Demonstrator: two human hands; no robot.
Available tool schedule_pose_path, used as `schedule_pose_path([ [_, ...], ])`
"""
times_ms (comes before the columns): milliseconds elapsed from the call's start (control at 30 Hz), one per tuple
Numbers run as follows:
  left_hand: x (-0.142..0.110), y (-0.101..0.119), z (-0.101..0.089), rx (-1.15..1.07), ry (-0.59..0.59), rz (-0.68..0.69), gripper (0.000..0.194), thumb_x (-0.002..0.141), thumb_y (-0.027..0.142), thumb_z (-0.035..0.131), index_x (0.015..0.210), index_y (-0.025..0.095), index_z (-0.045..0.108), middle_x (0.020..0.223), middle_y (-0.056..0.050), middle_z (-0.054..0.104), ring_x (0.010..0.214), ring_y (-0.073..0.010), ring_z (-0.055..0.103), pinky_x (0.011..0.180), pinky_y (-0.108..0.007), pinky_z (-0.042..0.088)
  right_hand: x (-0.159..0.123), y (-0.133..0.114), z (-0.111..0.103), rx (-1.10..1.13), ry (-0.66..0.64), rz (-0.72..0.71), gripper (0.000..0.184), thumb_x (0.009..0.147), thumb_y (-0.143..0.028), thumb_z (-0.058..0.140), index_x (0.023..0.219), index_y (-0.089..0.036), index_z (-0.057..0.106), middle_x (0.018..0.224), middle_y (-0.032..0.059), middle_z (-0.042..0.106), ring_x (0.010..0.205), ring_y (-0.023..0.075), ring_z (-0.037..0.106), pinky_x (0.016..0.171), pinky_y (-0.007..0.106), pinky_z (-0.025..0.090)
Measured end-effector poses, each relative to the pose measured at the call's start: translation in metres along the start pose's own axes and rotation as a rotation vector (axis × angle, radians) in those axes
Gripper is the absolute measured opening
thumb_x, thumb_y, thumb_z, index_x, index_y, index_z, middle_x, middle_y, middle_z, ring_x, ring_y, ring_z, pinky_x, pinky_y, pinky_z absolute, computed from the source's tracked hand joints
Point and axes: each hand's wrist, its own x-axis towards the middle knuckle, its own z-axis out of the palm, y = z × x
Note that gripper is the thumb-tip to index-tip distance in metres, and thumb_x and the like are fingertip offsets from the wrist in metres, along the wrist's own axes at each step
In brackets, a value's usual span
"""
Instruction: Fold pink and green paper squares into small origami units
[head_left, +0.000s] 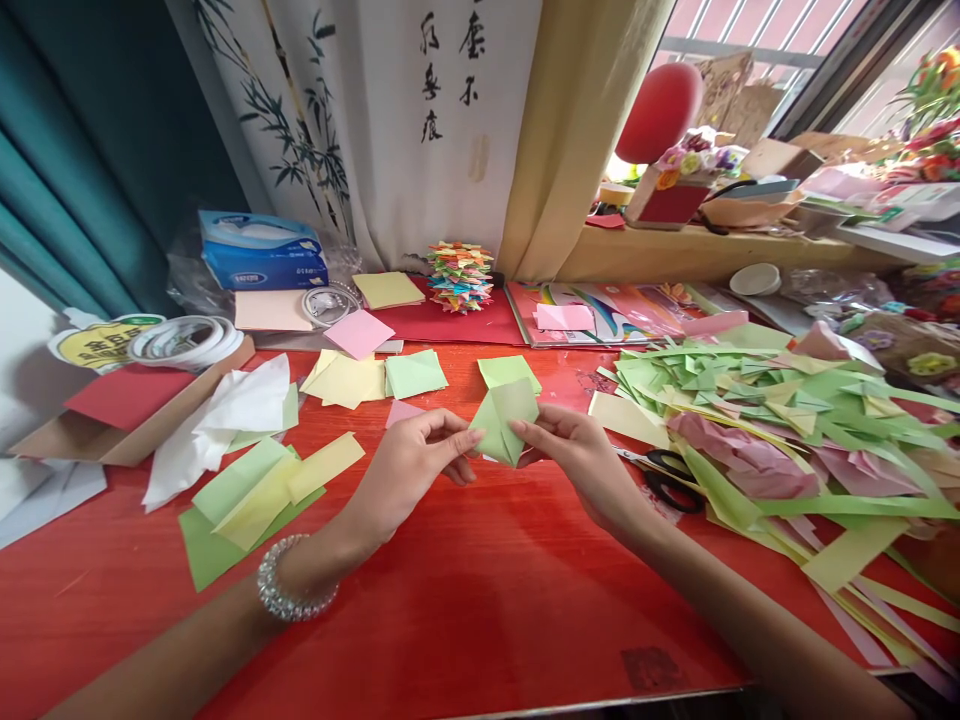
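Note:
Between my two hands, above the red table, I hold a square of light green paper with crease lines in it. My left hand pinches its left corner between thumb and fingers. My right hand grips the right edge, with the thumb in front and some fingers hidden behind. Just beyond the held sheet lies another green paper square. A stack of green squares and some cream squares lie past my left hand. Close to my right forearm rest black-handled scissors.
Cut strips and folded green pieces are heaped at the right. Loose green and yellow sheets lie at the left, near a cardboard tray with tape rolls. Behind stand a blue tissue pack and a colourful paper model.

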Motion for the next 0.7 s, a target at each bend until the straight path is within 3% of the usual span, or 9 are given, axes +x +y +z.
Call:
schedule_pose_path([
  [167,-0.0022,-0.0043,0.0023,-0.003,0.08,0.019,0.022,0.082,0.037,0.058,0.077,0.016,0.058,0.064,0.0,0.061,0.06,-0.0124,0.06,0.061,-0.024,0.05,-0.0027,0.0009,0.0038,0.049,-0.147,0.044,0.028,0.072,-0.03,0.068,0.098,-0.018,0.063,0.092,0.0034,0.068,0.08,0.0141,0.063,0.07,0.026,0.051],
  [333,-0.0022,-0.006,0.0051,0.023,-0.007,0.028,0.019,0.081,0.036,0.058,0.084,0.017,0.057,0.072,0.0,0.059,0.063,-0.0126,0.058,0.058,-0.024,0.049,-0.0007,0.0024,0.0009,0.019,-0.123,0.096,0.021,0.075,-0.032,0.065,0.087,-0.014,0.065,0.077,0.0028,0.068,0.061,0.0115,0.063,0.062,0.026,0.052],
  [467,-0.0019,-0.0048,0.0064,0.04,-0.017,0.051,0.018,0.079,0.034,0.06,0.085,0.018,0.057,0.075,0.0,0.06,0.064,-0.0114,0.056,0.06,-0.024,0.048,0.001,-0.0004,-0.0017,-0.007,-0.194,0.146,0.022,0.074,-0.033,0.066,0.085,-0.014,0.067,0.069,0.0013,0.065,0.057,0.0113,0.061,0.058,0.025,0.049],
  [567,-0.0015,-0.0032,0.0061,0.05,-0.028,0.009,0.019,0.078,0.035,0.062,0.077,0.017,0.055,0.068,0.002,0.057,0.059,-0.0105,0.055,0.059,-0.024,0.048,0.0009,0.0003,-0.0019,-0.02,-0.106,0.089,0.022,0.075,-0.034,0.064,0.083,-0.014,0.067,0.072,0.0006,0.064,0.062,0.0105,0.059,0.06,0.024,0.047],
  [700,0.0005,-0.0015,0.0039,-0.016,-0.029,-0.002,0.02,0.077,0.032,0.063,0.088,0.017,0.057,0.078,0.0,0.06,0.071,-0.0143,0.059,0.064,-0.026,0.05,0.0012,0.002,-0.0026,-0.057,-0.081,0.097,0.025,0.072,-0.038,0.066,0.074,-0.014,0.065,0.065,-0.0003,0.062,0.062,0.0117,0.057,0.059,0.024,0.046],
])
